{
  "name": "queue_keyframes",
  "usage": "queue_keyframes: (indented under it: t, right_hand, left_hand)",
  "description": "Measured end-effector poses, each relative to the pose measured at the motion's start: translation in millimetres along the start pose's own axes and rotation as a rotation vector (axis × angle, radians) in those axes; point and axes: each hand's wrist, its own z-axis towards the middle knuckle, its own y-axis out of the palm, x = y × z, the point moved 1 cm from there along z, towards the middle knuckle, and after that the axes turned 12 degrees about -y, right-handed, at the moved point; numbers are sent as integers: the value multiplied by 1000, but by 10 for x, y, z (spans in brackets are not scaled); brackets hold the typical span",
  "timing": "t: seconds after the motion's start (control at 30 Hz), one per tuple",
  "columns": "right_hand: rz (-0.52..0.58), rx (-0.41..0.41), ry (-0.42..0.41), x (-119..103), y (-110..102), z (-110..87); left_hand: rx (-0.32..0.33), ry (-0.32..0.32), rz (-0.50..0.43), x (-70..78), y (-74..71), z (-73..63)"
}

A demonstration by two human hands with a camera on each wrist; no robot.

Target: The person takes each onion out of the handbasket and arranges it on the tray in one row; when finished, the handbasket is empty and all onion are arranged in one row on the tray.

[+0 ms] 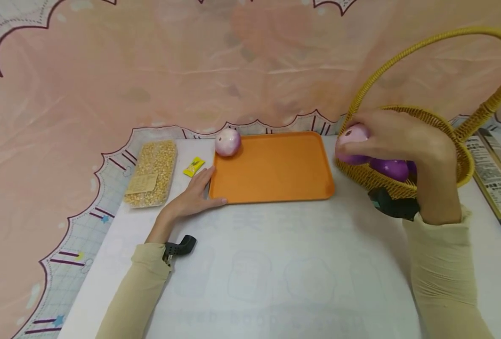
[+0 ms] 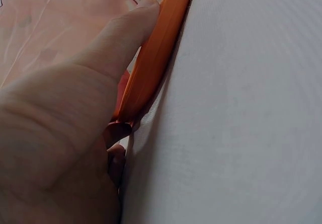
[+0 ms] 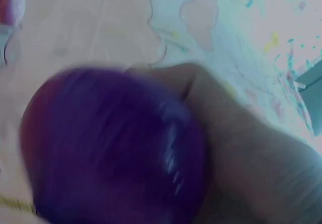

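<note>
My right hand [image 1: 396, 134] grips a purple onion [image 1: 354, 141], pinkish white at one end with a dark spot, over the left rim of the yellow wicker basket [image 1: 465, 165]. The onion [image 3: 115, 143] fills much of the right wrist view, blurred. Another glossy purple onion [image 1: 390, 168] lies in the basket, partly hidden by my forearm. On the back left corner of the orange tray [image 1: 276, 167] sits a paler onion [image 1: 228, 142]. My left hand [image 1: 193, 193] touches the tray's front left corner, its thumb along the front edge and its fingers at the left edge.
Left of the tray lie a small yellow packet [image 1: 194, 166] and a clear bag of corn kernels [image 1: 153, 173]. A long printed package [image 1: 498, 183] lies right of the basket. The basket's tall handle [image 1: 437, 35] arches above my right hand.
</note>
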Motion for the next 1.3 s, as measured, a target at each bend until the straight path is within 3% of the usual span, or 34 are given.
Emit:
queue_keyframes:
  t: [0.1,0.3,0.43,0.5,0.7,0.8,0.97,1.1,1.3]
  right_hand:
    - [51,-2,-138,-94,55,84]
    - [155,-5,-317,-193,197,295]
    - [246,83,-403,-198,310,466]
    - [304,168,-430,-199,361,541]
    - [586,497,-311,-232,520,747]
    - [723,554,-243,-201,675,870]
    - [748,461,-161,-171,991,1146]
    - [633,389,-145,-182,1150,1368]
    - [403,263,-214,-232,1165,1646]
  left_hand:
    - [-3,-6,-7,-18,5,-8]
    - [10,2,2,-27,-15,0]
    - [9,7,-13,-18,-28,16]
    - [6,13,-16,-9,-27,25]
    - [6,34,-13,17,-24,43]
    - [1,40,-9,20,-19,49]
    - [2,32,-7,2,-22,36]
    - [-4,27,-13,-15,-27,15]
    - [-4,27,-22,-25,-13,-4]
